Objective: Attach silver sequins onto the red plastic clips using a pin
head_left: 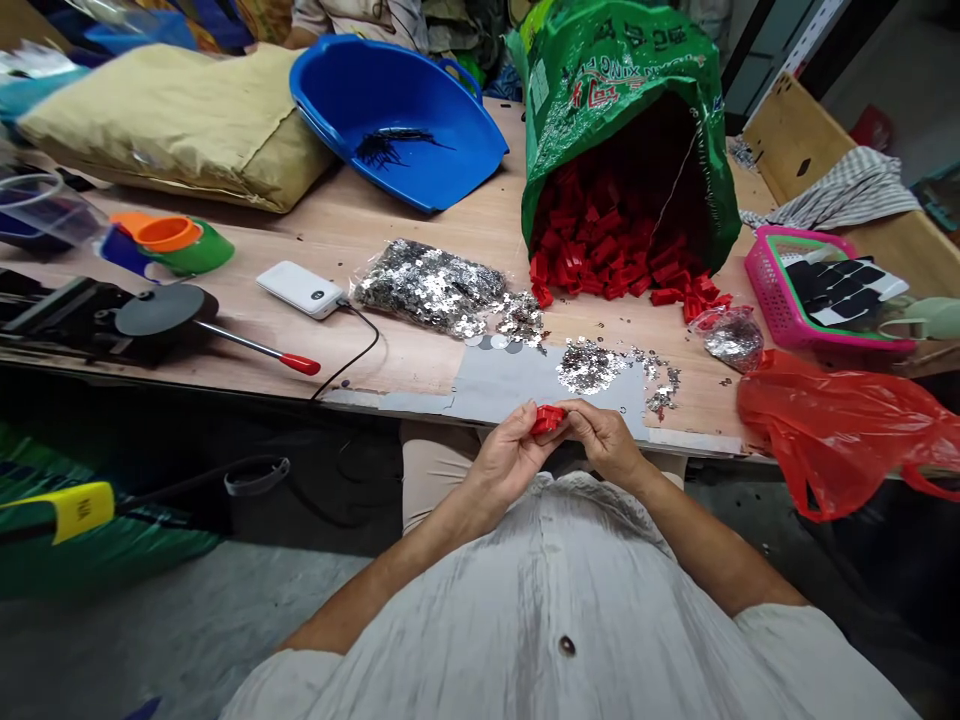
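Observation:
Close to my body, at the table's front edge, my left hand is closed on a small red plastic part. The fingers of my right hand are pinched together at the right side of that part; whatever else they hold is too small to make out. Just beyond my hands, a pile of small shiny metal pieces lies on a grey sheet. Behind it a clear bag of metal pieces spills at its right end. Many similar red parts pour from a green sack.
A blue scoop-shaped basin with dark thin pieces stands at the back, beside a tan sack. A cabled white power bank and a red-tipped lever lie left. A pink basket and red plastic bag are right.

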### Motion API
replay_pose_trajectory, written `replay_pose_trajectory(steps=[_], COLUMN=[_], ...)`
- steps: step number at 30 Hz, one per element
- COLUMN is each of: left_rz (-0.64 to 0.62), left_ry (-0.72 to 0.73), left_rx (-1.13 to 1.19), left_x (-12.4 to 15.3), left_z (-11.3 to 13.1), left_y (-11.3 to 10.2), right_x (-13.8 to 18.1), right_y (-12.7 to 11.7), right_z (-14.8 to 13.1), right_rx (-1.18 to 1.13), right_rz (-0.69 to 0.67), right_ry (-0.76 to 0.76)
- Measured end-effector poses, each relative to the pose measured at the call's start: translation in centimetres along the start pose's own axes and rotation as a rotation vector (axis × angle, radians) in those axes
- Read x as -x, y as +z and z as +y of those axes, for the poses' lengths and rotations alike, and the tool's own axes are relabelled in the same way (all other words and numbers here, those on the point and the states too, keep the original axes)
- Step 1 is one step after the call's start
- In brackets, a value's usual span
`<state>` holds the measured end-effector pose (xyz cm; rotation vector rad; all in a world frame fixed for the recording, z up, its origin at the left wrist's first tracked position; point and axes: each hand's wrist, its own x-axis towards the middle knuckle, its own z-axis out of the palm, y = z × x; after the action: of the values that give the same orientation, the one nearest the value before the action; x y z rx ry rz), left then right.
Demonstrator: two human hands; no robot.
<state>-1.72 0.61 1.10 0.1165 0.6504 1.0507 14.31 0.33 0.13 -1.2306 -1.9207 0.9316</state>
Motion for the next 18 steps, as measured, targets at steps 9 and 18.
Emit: replay_pose_trajectory(steps=[9, 18], left_rz=[-0.076, 0.320], left_ry=[-0.181, -0.278], left_rx=[-0.348, -0.419], left_x=[1.0, -2.8], left_z=[-0.3, -2.2], left_y=[-4.0, -10.0], right_x=[-2.6, -15.1], right_y=[-4.0, -11.0], right_z=[3.0, 9.5], right_rx=[0.084, 0.553], right_rz=[-0.050, 0.387], right_ry=[0.163, 0.422])
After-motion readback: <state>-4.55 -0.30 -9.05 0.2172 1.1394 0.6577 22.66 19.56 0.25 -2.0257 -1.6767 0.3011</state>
